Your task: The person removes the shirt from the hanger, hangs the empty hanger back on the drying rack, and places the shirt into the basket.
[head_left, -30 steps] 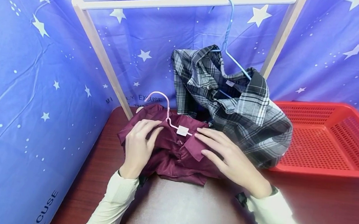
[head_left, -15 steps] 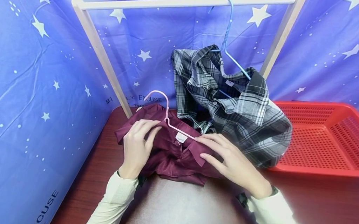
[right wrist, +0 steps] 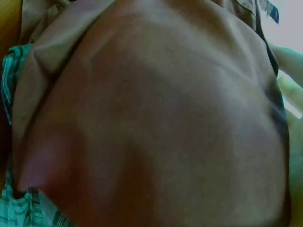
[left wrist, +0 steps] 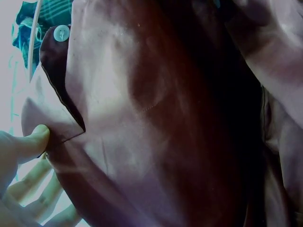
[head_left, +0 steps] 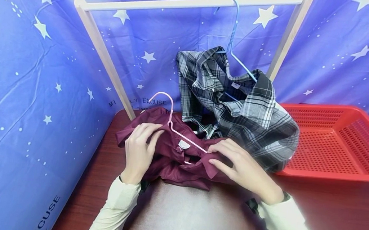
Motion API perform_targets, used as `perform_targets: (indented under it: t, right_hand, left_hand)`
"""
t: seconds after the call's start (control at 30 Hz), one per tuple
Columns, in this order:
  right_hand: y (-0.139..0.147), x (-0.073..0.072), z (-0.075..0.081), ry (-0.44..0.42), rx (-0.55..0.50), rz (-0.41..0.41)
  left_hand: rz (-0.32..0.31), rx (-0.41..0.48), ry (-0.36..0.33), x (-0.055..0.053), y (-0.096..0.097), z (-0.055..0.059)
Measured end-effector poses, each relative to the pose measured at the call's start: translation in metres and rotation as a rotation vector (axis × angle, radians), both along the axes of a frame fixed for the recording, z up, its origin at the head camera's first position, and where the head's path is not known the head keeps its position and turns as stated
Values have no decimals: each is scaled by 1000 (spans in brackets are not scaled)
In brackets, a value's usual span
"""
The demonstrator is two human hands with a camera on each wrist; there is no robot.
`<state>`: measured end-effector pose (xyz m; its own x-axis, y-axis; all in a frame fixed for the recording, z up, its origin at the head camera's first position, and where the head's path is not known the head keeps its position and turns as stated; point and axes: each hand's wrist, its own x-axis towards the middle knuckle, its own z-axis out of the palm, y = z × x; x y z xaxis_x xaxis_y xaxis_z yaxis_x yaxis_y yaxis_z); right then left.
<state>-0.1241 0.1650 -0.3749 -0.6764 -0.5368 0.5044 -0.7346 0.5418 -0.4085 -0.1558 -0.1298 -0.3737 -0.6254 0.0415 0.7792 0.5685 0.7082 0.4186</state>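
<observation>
A maroon shirt [head_left: 174, 174] lies on the table with a pink hanger [head_left: 171, 108] in its neck opening. The hanger's hook rises above the collar, and one arm slants down to the right past a white label [head_left: 184, 144]. My left hand [head_left: 138, 151] pinches the collar's left side; in the left wrist view, its thumb [left wrist: 37, 140] presses the collar tip [left wrist: 49, 111]. With thumb and fingers my right hand [head_left: 240, 166] pinches the collar's right side, fingertips at the hanger arm. Maroon cloth [right wrist: 165, 109] fills most of the right wrist view.
A wooden rack [head_left: 186, 4] stands behind, with a grey plaid shirt [head_left: 252, 124] on a blue hanger [head_left: 234, 28]. To the right is a red plastic basket [head_left: 336, 175]. Blue star-patterned cloth [head_left: 53, 83] closes off the back and left of the table [head_left: 182, 219].
My right hand has shifted slightly right and down with the collar. More of the pink hanger's right arm shows, and its lower bar appears in the neck opening. My left hand has moved slightly left.
</observation>
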Motion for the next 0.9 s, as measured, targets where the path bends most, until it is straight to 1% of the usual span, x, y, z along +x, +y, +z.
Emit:
perform_targets:
  t: [0.5,0.67,0.9]
  right_hand:
    - [10,3,-1,13,29,-9]
    - [15,5,-3,26,14,1]
    - [21,6,-4,50,-18,29]
  left_hand:
    - [15,9,10,-2,-5,0]
    - [40,4,37,-3,-7,0]
    - [47,26,63,-5,-8,-1]
